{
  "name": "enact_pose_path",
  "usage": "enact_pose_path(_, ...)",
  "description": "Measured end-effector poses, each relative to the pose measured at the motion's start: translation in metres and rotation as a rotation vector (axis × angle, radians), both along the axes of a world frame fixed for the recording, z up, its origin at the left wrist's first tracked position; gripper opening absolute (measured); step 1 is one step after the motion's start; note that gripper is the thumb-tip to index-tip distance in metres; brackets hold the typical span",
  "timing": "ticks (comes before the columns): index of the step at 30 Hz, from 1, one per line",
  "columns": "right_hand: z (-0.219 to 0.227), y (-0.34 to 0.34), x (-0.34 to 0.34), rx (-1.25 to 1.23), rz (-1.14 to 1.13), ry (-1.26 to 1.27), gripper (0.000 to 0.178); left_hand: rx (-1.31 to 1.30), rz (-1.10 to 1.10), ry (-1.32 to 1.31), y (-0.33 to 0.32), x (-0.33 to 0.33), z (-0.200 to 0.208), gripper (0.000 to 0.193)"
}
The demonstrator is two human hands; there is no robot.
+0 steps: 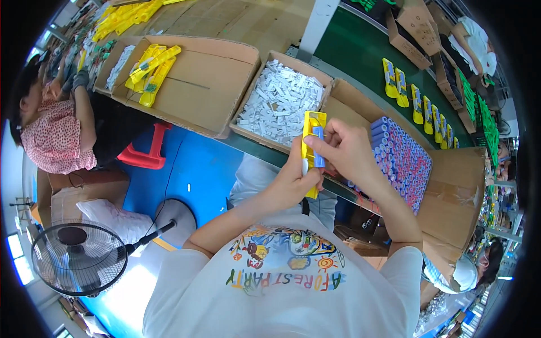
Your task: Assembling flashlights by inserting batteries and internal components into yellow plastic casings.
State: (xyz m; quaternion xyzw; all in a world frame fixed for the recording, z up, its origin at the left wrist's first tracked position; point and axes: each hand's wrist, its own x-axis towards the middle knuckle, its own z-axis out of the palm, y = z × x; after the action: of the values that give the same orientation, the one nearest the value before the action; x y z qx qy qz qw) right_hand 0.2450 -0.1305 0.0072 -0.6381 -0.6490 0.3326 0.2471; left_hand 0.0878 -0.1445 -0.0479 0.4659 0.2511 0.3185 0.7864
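A long yellow plastic housing (311,125) is held upright in front of me by my left hand (297,174), whose fingers wrap its lower left side. Blue cylindrical battery cells (319,160) lie in its open face. My right hand (349,151) pinches at the upper cell, thumb against it and fingers curled behind. Just beyond, a cardboard box (248,119) is filled with small white plastic pieces (282,97). To the right of my hands, a larger carton (449,209) holds rows of blue-purple cells (397,160) with red wires.
At left, a cardboard tray (211,65) contains yellow housings (151,73). Filled yellow housings (417,104) stand in a row on the green conveyor (355,53). A co-worker (56,132) sits left, near a red stool (147,151). A black fan (79,259) stands lower left.
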Motion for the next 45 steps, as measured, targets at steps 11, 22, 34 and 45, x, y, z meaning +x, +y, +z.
enact_pose_path(11,-0.043,0.079,-0.034,0.174,0.180,0.182,0.022,-0.119,0.459,-0.142,0.025,-0.049,-0.015,0.037)
enact_pose_path(22,-0.066,0.111,-0.027,0.228,0.697,-0.221,0.014,-0.251,0.501,-0.280,0.016,-0.072,-0.012,0.031)
enact_pose_path(34,-0.068,0.111,-0.029,0.222,0.756,-0.334,0.014,-0.270,0.464,-0.199,0.010,-0.065,-0.013,0.046)
enact_pose_path(45,-0.052,0.098,-0.001,0.069,0.393,0.272,0.016,-0.254,0.362,-0.169,0.018,-0.062,-0.014,0.057)
